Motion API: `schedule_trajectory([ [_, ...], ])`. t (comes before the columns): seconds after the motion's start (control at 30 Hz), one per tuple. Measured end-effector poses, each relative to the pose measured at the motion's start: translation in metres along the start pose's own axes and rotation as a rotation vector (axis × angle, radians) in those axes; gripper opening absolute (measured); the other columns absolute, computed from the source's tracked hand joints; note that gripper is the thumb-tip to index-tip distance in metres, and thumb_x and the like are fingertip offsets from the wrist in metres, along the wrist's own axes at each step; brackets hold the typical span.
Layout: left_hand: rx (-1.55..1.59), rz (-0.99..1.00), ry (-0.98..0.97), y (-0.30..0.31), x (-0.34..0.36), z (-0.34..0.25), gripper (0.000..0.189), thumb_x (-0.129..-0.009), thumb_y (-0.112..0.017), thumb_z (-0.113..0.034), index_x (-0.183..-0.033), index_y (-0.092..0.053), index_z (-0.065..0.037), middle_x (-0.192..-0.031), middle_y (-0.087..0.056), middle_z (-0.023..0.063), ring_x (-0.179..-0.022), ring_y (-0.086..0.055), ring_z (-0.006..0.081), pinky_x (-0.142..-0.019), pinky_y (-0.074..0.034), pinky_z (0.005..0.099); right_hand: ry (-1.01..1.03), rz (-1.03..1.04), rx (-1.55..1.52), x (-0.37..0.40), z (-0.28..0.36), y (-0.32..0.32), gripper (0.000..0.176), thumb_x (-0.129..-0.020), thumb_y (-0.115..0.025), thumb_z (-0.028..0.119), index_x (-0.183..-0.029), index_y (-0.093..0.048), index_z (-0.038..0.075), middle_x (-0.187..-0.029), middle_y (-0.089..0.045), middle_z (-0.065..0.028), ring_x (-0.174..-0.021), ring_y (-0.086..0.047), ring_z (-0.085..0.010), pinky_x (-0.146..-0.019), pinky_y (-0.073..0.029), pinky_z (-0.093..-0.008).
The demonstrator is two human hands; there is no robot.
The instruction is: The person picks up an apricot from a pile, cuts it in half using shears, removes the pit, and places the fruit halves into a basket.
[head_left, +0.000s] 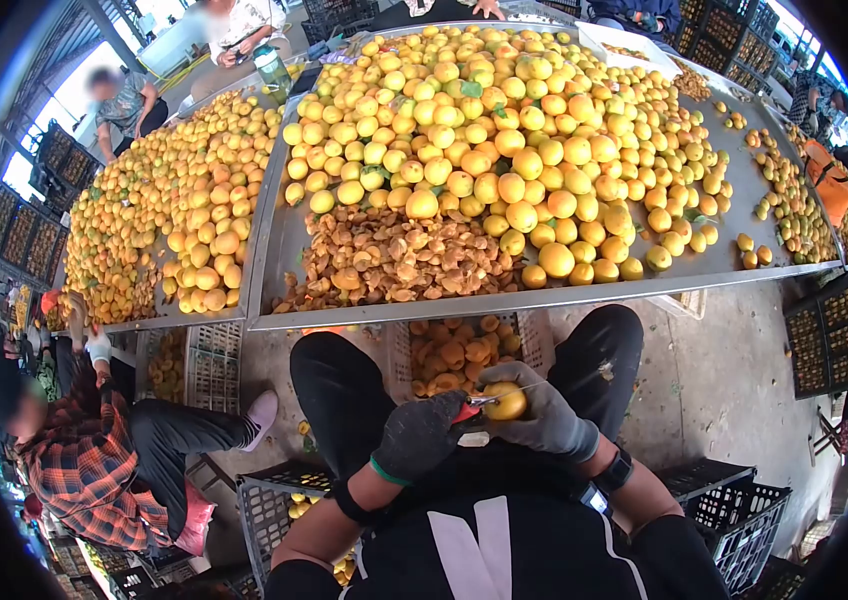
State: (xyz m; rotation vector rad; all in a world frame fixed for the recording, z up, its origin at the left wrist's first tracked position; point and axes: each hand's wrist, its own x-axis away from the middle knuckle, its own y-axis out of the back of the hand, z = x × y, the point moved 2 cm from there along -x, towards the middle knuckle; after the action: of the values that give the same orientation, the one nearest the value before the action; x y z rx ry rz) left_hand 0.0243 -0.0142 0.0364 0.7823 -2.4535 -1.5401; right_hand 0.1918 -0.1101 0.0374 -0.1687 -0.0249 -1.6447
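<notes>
My right hand (544, 418), in a grey glove, holds a round yellow fruit (507, 401) over my lap. My left hand (418, 437), in a dark glove, grips a small knife with a red handle (466, 410); its thin blade touches the fruit's left side. Both hands are close together between my knees. Just beyond them a white crate (534, 340) holds several halved orange fruit pieces.
A metal table (724, 255) ahead carries a big heap of yellow fruit (484, 130) and a brown pile of pits (394, 262). A second fruit-laden table (169, 225) stands left. A person in a plaid shirt (84, 460) sits left. Black crates (744, 520) flank my seat.
</notes>
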Motion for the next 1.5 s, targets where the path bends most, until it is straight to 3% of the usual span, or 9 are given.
schedule_trajectory([
  [0.47, 0.011, -0.026, -0.017, -0.002, 0.007, 0.003, 0.029, -0.078, -0.067, -0.02, -0.102, -0.063, -0.005, -0.077, -0.064, 0.0141, -0.067, -0.064, 0.0306, -0.058, -0.05, 0.0396, -0.121, -0.049, 0.017, -0.003, 0.006, -0.009, 0.053, -0.073, -0.075, 0.008, -0.12, -0.049, 0.004, -0.109, -0.053, -0.0094, -0.098, -0.055, -0.0202, -0.088, -0.044, -0.03],
  [0.53, 0.006, -0.023, -0.036, -0.001, 0.008, 0.003, 0.029, -0.078, -0.067, -0.019, -0.103, -0.063, -0.005, -0.076, -0.064, 0.0139, -0.067, -0.064, 0.0304, -0.059, -0.05, 0.039, 0.206, -0.107, 0.41, -0.003, 0.007, -0.009, 0.052, -0.073, -0.075, 0.009, -0.117, -0.05, 0.004, -0.108, -0.053, -0.0109, -0.095, -0.057, -0.0225, -0.084, -0.046, -0.0308],
  [0.87, 0.011, 0.154, 0.022, -0.014, 0.009, 0.01, 0.031, -0.083, -0.06, -0.018, -0.112, -0.062, -0.011, -0.081, -0.066, 0.0126, -0.07, -0.066, 0.0279, -0.06, -0.052, 0.0378, 0.404, -0.198, 0.705, -0.014, 0.011, -0.011, 0.046, -0.074, -0.072, 0.007, -0.114, -0.05, 0.005, -0.105, -0.053, -0.0095, -0.094, -0.058, -0.0227, -0.081, -0.048, -0.0326],
  [0.93, 0.086, 0.143, -0.018, -0.023, 0.014, 0.014, 0.029, -0.084, -0.06, -0.021, -0.11, -0.061, -0.008, -0.08, -0.065, 0.0141, -0.068, -0.066, 0.0283, -0.059, -0.052, 0.0391, -0.267, 0.089, -0.193, -0.013, -0.009, -0.002, 0.051, -0.071, -0.073, 0.009, -0.114, -0.047, 0.005, -0.105, -0.052, -0.0076, -0.098, -0.055, -0.0194, -0.082, -0.047, -0.0312],
  [1.03, 0.042, 0.163, 0.051, -0.026, 0.007, 0.024, 0.035, -0.082, -0.064, -0.025, -0.111, -0.057, -0.006, -0.08, -0.065, 0.0176, -0.07, -0.064, 0.0342, -0.061, -0.052, 0.0421, -0.473, 0.03, -0.669, -0.011, -0.018, -0.012, 0.054, -0.072, -0.073, 0.013, -0.117, -0.044, 0.005, -0.105, -0.05, -0.0055, -0.096, -0.055, -0.0165, -0.08, -0.048, -0.0279],
  [1.17, 0.167, 0.277, 0.128, -0.022, -0.003, 0.023, 0.043, -0.082, -0.065, -0.029, -0.115, -0.051, -0.005, -0.081, -0.064, 0.0191, -0.073, -0.065, 0.0357, -0.061, -0.051, 0.0416, -0.07, -0.084, 0.034, -0.018, -0.017, -0.005, 0.055, -0.07, -0.072, 0.005, -0.118, -0.043, 0.005, -0.106, -0.05, -0.0058, -0.096, -0.053, -0.0141, -0.081, -0.047, -0.0269],
  [1.37, 0.671, -0.043, 0.22, -0.005, -0.015, 0.022, 0.046, -0.083, -0.069, -0.024, -0.117, -0.045, -0.003, -0.081, -0.059, 0.0153, -0.072, -0.062, 0.0226, -0.062, -0.048, 0.0359, 0.054, -0.224, -0.084, -0.023, -0.018, 0.019, 0.049, -0.08, -0.066, 0.002, -0.121, -0.039, 0.009, -0.11, -0.05, -0.0059, -0.099, -0.055, -0.0156, -0.083, -0.049, -0.0268],
  [1.4, 0.821, -0.034, 0.333, 0.004, -0.017, 0.029, 0.044, -0.083, -0.069, -0.021, -0.116, -0.046, -0.003, -0.081, -0.058, 0.0137, -0.071, -0.06, 0.0205, -0.062, -0.047, 0.0357, -0.159, -0.261, -0.681, -0.016, -0.019, 0.022, 0.061, -0.076, -0.073, 0.014, -0.129, -0.041, 0.013, -0.117, -0.052, -0.0106, -0.103, -0.058, -0.0245, -0.082, -0.05, -0.0338],
  [1.5, 0.837, 0.011, 0.442, 0.038, -0.023, 0.015, 0.039, -0.084, -0.067, -0.017, -0.115, -0.048, -0.002, -0.082, -0.057, 0.0122, -0.07, -0.058, 0.0196, -0.061, -0.047, 0.0364, -0.09, -0.053, -1.095, -0.015, -0.012, 0.02, 0.062, -0.078, -0.071, 0.018, -0.132, -0.04, 0.016, -0.124, -0.051, -0.014, -0.108, -0.058, -0.0305, -0.082, -0.051, -0.0387],
])
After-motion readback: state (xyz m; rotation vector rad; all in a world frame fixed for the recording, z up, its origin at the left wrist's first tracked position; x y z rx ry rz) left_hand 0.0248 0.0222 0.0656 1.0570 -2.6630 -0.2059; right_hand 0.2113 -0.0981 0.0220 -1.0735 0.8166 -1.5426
